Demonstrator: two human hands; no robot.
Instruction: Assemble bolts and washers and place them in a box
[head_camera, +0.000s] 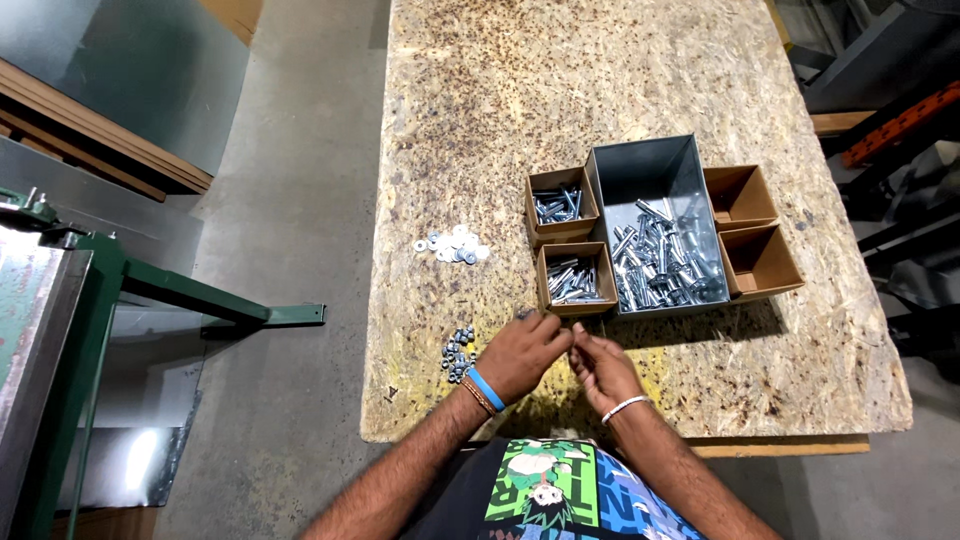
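Right at the near edge of the chipboard surface (480, 120), both hands are bunched together, fingertips meeting over something tiny. The left hand (522, 355), with a blue band and a thinner one on the wrist, has its fingers curled in and pinched toward the right hand (600, 370), which wears a pale bracelet and is pinched the same way. Whatever small piece sits between them is too hidden to make out. Just left of the left hand there's a little pile of dark nuts (459, 352), too many and too small to count. Further up and left, a loose cluster of pale washers (452, 244), maybe a dozen or so. Straight ahead of the hands sits the box setup: one grey metal tray (650, 165) in the middle, loaded with silver bolts (660, 262) at its near end, and four small cardboard boxes around it. Two boxes on the left, the far one (561, 206) and the near one (574, 277), both hold bolts. Two on the right, far (740, 196) and near (760, 262), look empty. Off the left side there's concrete floor (300, 200) and a green metal frame (180, 295).
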